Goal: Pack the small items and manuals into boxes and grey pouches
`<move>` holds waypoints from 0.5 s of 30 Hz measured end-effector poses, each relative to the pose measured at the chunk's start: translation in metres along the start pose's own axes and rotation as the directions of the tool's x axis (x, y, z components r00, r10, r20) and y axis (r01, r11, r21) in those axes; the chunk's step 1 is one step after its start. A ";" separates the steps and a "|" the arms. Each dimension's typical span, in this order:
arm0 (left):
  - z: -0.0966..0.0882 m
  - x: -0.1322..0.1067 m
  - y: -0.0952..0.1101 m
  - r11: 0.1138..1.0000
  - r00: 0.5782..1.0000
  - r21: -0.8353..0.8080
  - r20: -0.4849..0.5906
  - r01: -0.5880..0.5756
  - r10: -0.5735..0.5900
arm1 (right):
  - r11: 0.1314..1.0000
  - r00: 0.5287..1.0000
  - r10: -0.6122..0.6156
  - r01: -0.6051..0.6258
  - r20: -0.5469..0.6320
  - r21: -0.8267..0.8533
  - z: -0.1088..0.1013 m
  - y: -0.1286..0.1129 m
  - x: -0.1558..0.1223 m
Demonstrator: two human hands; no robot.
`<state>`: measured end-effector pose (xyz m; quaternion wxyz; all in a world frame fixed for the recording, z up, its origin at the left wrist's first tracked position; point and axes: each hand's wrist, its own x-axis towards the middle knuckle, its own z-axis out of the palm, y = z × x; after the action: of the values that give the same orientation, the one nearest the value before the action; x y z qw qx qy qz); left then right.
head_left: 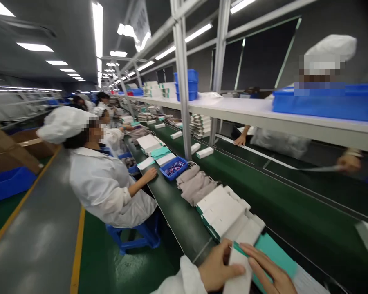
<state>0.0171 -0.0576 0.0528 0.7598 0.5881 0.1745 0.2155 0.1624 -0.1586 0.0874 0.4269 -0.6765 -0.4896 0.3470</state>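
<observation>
Head view: the person's left hand [221, 267] and right hand [268, 271] reach in at the bottom edge of the frame, the left from a white sleeve [184, 279]. Between them, a narrow white carton [237, 273] stands tilted, with a teal edge at its top. The left fingers [230, 261] are pressed together and curl against the carton's left side. The right fingers [257, 257] lie close together against its other side, and the thumbs cannot be made out. Just beyond the right hand lies a flat teal card [277, 257], its surface smooth and matte.

Up the dark green conveyor belt [178, 216] sit overlapping white cartons [222, 210], then soft grey-beige fabric pouches [196, 183] and a blue plastic crate [173, 168] of small items. A seated co-worker [104, 183] in a white coat and cap, on a blue stool [131, 237], rests one hand by the belt. Overhead, a white shelf [263, 108] carries a blue bin [325, 104].
</observation>
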 end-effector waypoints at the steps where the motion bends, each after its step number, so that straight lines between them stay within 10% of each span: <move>1: 0.002 0.000 0.001 0.999 1.000 -0.032 0.009 -0.010 0.010 | 1.000 0.999 -0.013 0.014 0.039 -0.008 -0.005 -0.002 -0.002; 8: 0.014 0.008 0.008 0.998 0.990 -0.030 0.132 0.048 -0.044 | 0.982 0.985 -0.170 0.170 0.017 -0.085 -0.025 -0.006 -0.013; 15: 0.034 0.016 0.003 0.973 0.965 0.219 0.235 0.066 -0.119 | 0.967 0.997 0.040 -0.022 0.069 -0.253 -0.062 -0.026 -0.022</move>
<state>0.0479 -0.0764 0.0642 0.7187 0.6781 0.1279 0.0855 0.2023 -0.1903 0.1369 0.3138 -0.7195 -0.5344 0.3134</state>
